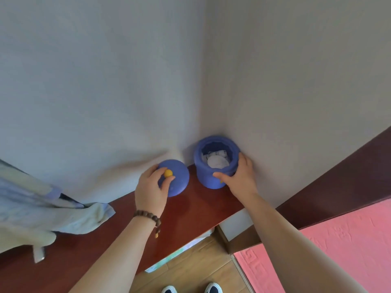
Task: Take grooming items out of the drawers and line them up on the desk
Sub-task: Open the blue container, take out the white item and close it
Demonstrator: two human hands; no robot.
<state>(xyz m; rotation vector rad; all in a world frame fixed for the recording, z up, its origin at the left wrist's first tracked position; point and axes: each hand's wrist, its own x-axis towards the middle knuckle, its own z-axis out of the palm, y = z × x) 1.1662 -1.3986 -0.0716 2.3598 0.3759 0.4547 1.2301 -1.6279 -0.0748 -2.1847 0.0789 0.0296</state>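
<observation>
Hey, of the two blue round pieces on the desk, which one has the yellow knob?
The blue lid, the flatter piece nearer the curtain, pinched at its yellow knob by the left hand. The other is the open blue jar, in the corner.

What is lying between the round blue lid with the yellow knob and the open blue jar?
Nothing: in the head view, only a bare strip of the red-brown desk separates the blue lid from the blue jar.

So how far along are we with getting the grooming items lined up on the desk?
Early. Done: the blue jar stands on the desk in the corner, lid off, white items showing inside. In hand: the left hand pinches the lid by its yellow knob; the right hand steadies the jar. Left: no row of items is visible yet.
</observation>
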